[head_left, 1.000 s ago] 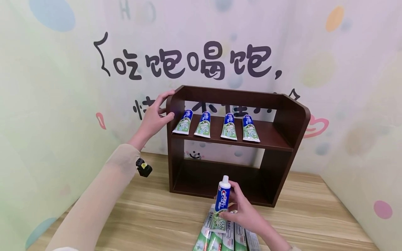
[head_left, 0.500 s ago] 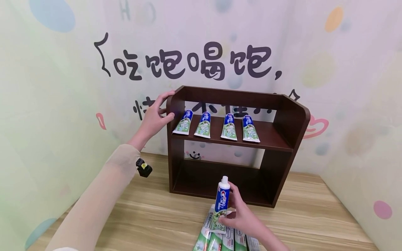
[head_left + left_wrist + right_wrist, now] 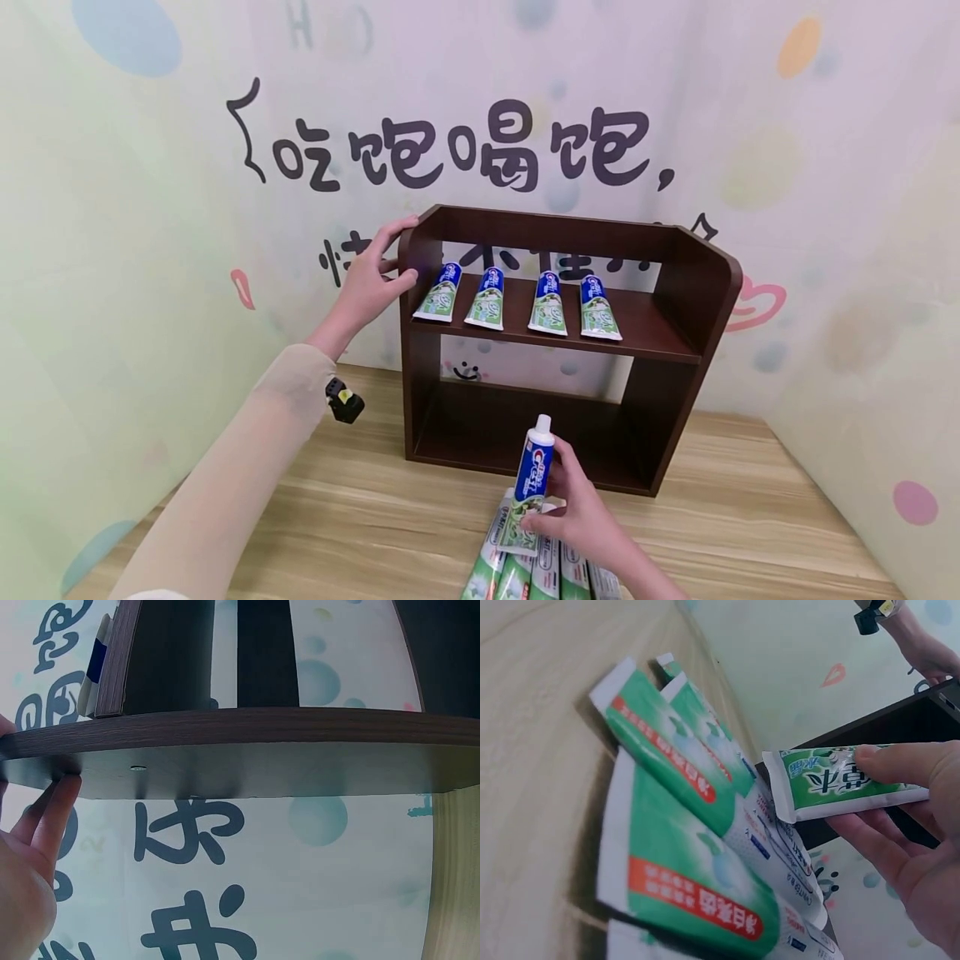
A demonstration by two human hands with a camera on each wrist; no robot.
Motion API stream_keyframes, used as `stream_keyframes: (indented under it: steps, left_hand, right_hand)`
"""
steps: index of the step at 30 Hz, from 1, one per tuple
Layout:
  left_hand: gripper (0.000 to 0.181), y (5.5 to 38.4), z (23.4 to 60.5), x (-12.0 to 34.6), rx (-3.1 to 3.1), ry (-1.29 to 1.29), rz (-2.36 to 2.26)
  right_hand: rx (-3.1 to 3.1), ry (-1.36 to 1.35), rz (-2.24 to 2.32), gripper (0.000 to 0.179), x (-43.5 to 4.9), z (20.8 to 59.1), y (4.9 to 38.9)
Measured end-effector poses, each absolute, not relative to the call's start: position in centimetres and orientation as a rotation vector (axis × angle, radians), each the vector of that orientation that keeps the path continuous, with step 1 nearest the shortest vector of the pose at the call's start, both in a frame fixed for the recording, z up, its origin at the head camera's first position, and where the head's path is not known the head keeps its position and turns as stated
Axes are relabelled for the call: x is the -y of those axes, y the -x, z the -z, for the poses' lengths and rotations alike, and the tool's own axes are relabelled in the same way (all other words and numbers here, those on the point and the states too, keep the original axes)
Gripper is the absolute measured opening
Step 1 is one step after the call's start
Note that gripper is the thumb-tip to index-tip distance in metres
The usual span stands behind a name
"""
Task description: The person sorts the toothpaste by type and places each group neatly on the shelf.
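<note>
A dark brown two-level shelf [image 3: 701, 308] stands on the wooden table. At its upper left corner, my left hand [image 3: 367, 279] grips the side panel [image 3: 300, 729]. Green-and-white, blue-topped toothpaste tubes [image 3: 548, 304] lie in a spaced row on the upper level. In front of the lower level, my right hand [image 3: 585, 512] pinches a toothpaste tube [image 3: 533, 471] between thumb and fingers, white cap up. Its crimped end [image 3: 782, 786] shows in the right wrist view. Below it lie several green-and-white tubes [image 3: 487, 562], side by side on the table.
The table [image 3: 352, 508] extends to both sides of the shelf. A printed cloth backdrop [image 3: 150, 208] closes off the back and sides. A small black device [image 3: 344, 401] sits on the left wrist.
The tube in my right hand has tilted slightly, its cap shifting a little right and up. My left hand stays on the shelf's side panel.
</note>
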State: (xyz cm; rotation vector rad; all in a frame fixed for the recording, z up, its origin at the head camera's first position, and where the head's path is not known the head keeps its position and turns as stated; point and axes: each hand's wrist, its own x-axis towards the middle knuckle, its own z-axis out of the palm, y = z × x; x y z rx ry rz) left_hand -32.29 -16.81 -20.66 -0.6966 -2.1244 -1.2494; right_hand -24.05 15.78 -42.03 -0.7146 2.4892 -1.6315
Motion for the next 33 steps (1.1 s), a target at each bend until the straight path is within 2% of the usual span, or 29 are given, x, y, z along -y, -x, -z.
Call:
stream_keyframes:
  steps: [15, 23, 28, 33]
  left_hand:
    - [0.06, 32.4, 20.7, 16.8, 2.125, 0.696, 1.242]
    - [0.06, 32.6, 20.8, 16.9, 2.119, 0.698, 1.247]
    - [0.062, 34.4, 21.6, 17.4, 2.106, 0.694, 1.255]
    - [0.064, 35.7, 22.2, 17.9, 2.111, 0.681, 1.24]
  right_hand:
    - [-2.569, 0.581, 1.825, 0.067, -16.5, 39.4, 23.5]
    - [-2.395, 0.611, 1.859, 0.071, -17.0, 38.0, 23.0]
    - [-2.338, 0.732, 1.782, 0.075, -17.3, 37.6, 22.7]
    - [-2.298, 0.722, 1.79, 0.075, -17.2, 37.3, 22.7]
